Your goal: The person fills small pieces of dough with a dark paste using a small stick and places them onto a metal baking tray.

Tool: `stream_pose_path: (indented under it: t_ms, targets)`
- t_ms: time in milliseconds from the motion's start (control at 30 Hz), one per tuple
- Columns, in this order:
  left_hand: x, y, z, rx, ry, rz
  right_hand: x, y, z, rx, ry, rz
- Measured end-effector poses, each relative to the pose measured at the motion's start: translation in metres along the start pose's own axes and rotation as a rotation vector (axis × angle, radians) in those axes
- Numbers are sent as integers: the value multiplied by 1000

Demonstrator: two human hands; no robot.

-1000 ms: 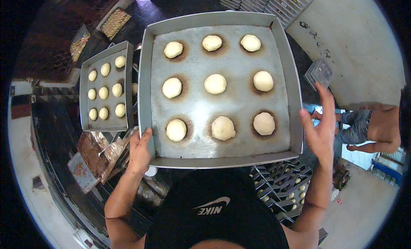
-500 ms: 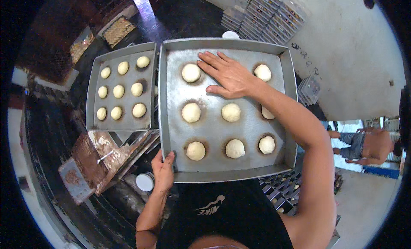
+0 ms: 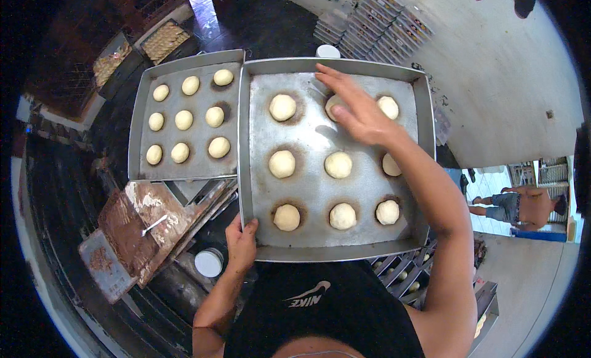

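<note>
A metal baking tray [image 3: 311, 187] with several round dough balls in rows is in front of me. My left hand [image 3: 241, 244] grips its near left corner, thumb up on the wall. My right hand [image 3: 357, 108] is over the far part of the tray, fingers stretched out and nothing held. Partly behind its fingers shows the far middle dough ball [image 3: 332, 105]; whether the palm touches it I cannot tell. The far left dough ball [image 3: 282, 107] and the central dough ball [image 3: 338, 165] lie uncovered. My right forearm partly hides the ball at the middle right.
A second tray of dough balls [image 3: 169, 168] adjoins on the left. Below it lie a floury brown board [image 3: 132, 222] and a white-lidded tub [image 3: 209, 263]. Stacked clear boxes [image 3: 375, 28] stand at the far wall. Another person [image 3: 523, 208] is off to the right.
My right hand has lifted from its flat spread and shifted right, its fingers now pointing farther away. Both trays appear slightly farther right in view. My left hand keeps its grip.
</note>
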State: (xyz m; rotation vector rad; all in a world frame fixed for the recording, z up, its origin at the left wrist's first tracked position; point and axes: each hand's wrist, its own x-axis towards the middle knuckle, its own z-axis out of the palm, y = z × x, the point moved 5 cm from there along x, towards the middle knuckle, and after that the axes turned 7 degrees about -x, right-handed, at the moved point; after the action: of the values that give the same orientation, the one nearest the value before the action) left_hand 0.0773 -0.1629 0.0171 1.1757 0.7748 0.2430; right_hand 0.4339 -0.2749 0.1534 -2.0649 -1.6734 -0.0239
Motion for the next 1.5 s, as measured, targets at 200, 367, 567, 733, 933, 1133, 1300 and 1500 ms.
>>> stream_pose_path:
  t_ms: [200,367,567,733,933,1133,1300,1500]
  targets:
    - [15,11,17,71,-86,34,-4,-50,-55,-77,116,32]
    - [25,5,36,97,-135,43,18,-24,43,-422,161,29]
    - [12,-43,44,25,-78,-125,-12,10,-15,74,332,332]
    - [41,-42,83,195,-96,-19,-161,46,-114,-799,462,528]
    - [108,-96,111,310,-95,32,-402,114,31,602,268,1574]
    - [182,-163,216,895,-387,247,-621,128,155,378,487,1881]
    - [207,-219,220,715,-11,80,-624,183,213,319,296,2176]
    - [189,-400,135,558,162,-506,-517,321,334,520,600,2221]
